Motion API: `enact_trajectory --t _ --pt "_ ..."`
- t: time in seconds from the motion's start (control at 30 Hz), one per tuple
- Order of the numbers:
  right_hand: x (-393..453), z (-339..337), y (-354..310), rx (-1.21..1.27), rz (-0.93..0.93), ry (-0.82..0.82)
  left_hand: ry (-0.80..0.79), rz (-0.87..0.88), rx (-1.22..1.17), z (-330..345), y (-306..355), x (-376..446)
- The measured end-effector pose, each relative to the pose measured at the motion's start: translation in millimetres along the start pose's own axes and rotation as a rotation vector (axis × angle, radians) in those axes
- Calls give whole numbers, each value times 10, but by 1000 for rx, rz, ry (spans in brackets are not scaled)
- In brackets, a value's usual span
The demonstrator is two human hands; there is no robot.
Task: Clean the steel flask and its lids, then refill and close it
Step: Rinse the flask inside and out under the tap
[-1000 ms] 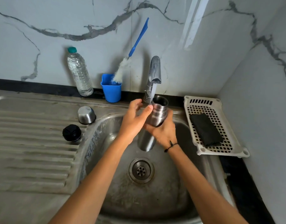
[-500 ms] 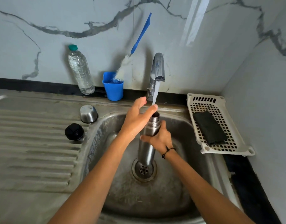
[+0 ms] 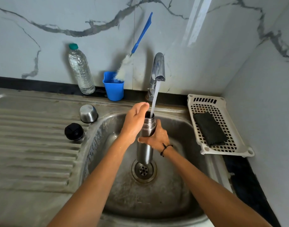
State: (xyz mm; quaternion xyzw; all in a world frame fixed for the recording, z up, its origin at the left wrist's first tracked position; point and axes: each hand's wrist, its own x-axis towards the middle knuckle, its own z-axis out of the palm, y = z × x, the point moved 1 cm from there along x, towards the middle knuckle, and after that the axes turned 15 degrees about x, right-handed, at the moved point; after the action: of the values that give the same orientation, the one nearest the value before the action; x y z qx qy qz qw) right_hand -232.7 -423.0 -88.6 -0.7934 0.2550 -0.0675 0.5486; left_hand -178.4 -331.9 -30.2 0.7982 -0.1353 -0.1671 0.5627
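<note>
The steel flask (image 3: 144, 150) stands upright over the sink drain, its mouth open under the running tap (image 3: 158, 68); water streams into it. My right hand (image 3: 157, 135) grips the flask's upper body from the right. My left hand (image 3: 134, 122) lies against the flask's neck on the left, fingers curved beside the rim. The steel cup lid (image 3: 88, 113) sits upside down on the drainboard, and the black stopper lid (image 3: 73, 131) lies just in front of it, near the basin's edge.
A plastic water bottle (image 3: 80, 71) and a blue cup (image 3: 113, 88) holding a blue-handled bottle brush (image 3: 135, 45) stand at the back wall. A white perforated tray (image 3: 206, 104) with a dark cloth (image 3: 210, 128) sits right of the sink (image 3: 181, 194).
The flask came down from a tilt near the spout to upright over the drain. My right hand's grip moved up its body; my left hand stayed at the neck.
</note>
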Motion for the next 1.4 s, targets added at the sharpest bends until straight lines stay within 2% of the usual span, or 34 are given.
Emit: enact_trajectory --t 0.07,0.17,0.3,0.43,0.6,0.7,0.83,1.0,1.13,1.2,1.3,1.33,1.4 --pt "-18 -20 21 6 -17 13 -2 7 1 3 -18 -5" --pt "0 -75 3 136 -78 127 37 -21 -9 -25 -93 48" --pt "-76 17 79 -39 19 -41 2 -64 -29 26 -86 49" --pt "-20 -79 -32 93 -79 100 7 -98 -63 32 -144 42" --pt "-86 -35 49 -2 10 -2 33 -103 -54 17 -175 46" --pt "-107 -109 88 131 -47 132 61 -86 -44 -37 -228 96" --pt "-89 -78 101 28 41 13 57 -111 -64 -23 -267 98" --pt "-65 -144 7 130 -63 157 93 -121 -84 -23 -298 130" --pt "-98 -2 104 -72 62 -35 82 -126 -77 14 -315 140" --pt "-103 -40 69 -24 24 4 74 -113 -59 11 -333 141" --pt "-117 -153 -68 51 -138 124 100 -150 -68 -6 -402 157" --pt "-95 -168 -121 62 -167 126 107 -172 -86 -5 -410 156" --pt "-15 -144 -168 10 -136 25 86 -195 -107 32 -433 139"
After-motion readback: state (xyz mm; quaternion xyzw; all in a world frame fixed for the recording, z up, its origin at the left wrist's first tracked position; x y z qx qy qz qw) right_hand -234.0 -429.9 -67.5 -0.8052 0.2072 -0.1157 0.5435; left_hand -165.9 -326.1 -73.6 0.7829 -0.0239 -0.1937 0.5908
